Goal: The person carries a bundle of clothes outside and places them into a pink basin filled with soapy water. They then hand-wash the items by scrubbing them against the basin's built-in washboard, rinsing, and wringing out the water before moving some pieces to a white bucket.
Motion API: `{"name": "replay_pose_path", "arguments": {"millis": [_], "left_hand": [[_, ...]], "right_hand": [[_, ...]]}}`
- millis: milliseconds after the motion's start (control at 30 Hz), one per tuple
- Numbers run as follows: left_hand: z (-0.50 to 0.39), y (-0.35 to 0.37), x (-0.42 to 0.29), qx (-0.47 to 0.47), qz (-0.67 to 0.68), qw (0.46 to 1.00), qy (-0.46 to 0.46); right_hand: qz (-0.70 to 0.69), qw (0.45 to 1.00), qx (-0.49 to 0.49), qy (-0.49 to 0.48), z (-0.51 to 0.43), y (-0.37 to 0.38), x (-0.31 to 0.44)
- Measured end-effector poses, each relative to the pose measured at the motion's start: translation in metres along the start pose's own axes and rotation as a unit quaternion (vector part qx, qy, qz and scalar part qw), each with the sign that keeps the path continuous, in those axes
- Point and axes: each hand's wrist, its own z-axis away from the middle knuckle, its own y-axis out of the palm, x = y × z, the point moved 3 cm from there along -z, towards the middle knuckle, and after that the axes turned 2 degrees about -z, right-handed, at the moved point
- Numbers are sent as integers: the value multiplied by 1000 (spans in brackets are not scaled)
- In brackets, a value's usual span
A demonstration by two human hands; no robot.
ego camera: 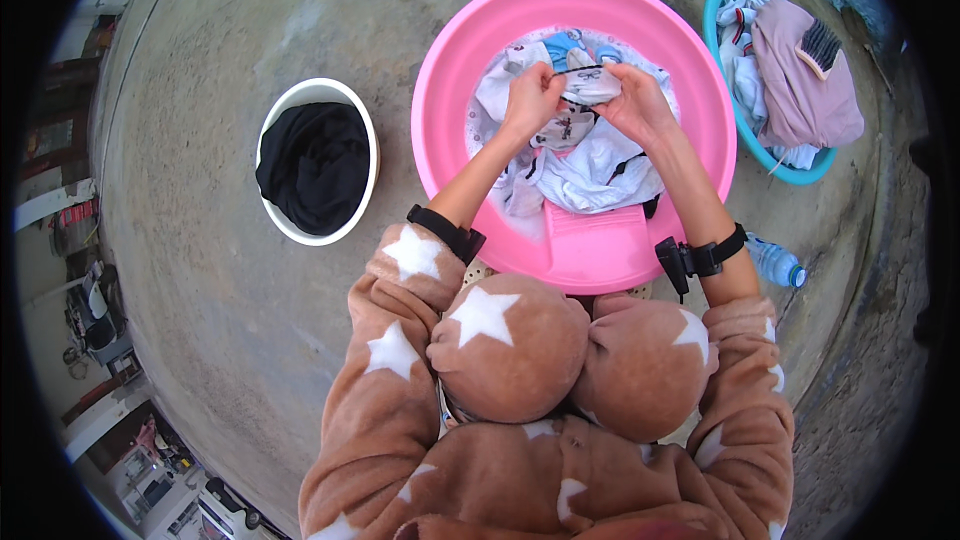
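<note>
My left hand (535, 99) and my right hand (639, 106) pinch a small white cloth garment (591, 85) with dark trim and a bow print, stretched between them. It is held over a round pink plastic basin (444, 165) of sudsy water. Below my hands, white ribbed clothing (596, 172) lies heaped in the basin. A light blue cloth (562, 46) sits at the far side of the heap. On the basin's near side is a moulded pink washboard (598, 240). The exact kind of garment in my hands is unclear.
On the concrete floor to the left stands a white bucket (321, 239) with black cloth (319, 165). A teal basin (721, 37) at the right holds a mauve garment (802, 82) and white clothes. A plastic bottle (776, 261) lies near my right forearm. My knees are close to the pink basin.
</note>
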Motion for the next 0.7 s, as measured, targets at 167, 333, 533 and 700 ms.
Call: {"name": "replay_pose_path", "arguments": {"millis": [167, 333, 533, 700], "left_hand": [[15, 21, -12, -2, 204, 979, -23], [21, 19, -13, -29, -159, 986, 34], [15, 10, -14, -153, -67, 978, 127], [43, 34, -18, 14, 9, 999, 34]], "right_hand": [[564, 776, -210, -186, -16, -20, -10], [648, 664, -200, -315, -27, -14, -5], [712, 597, -264, -260, -29, -8, -20], [685, 622, -296, -237, -36, -30, -2]]}}
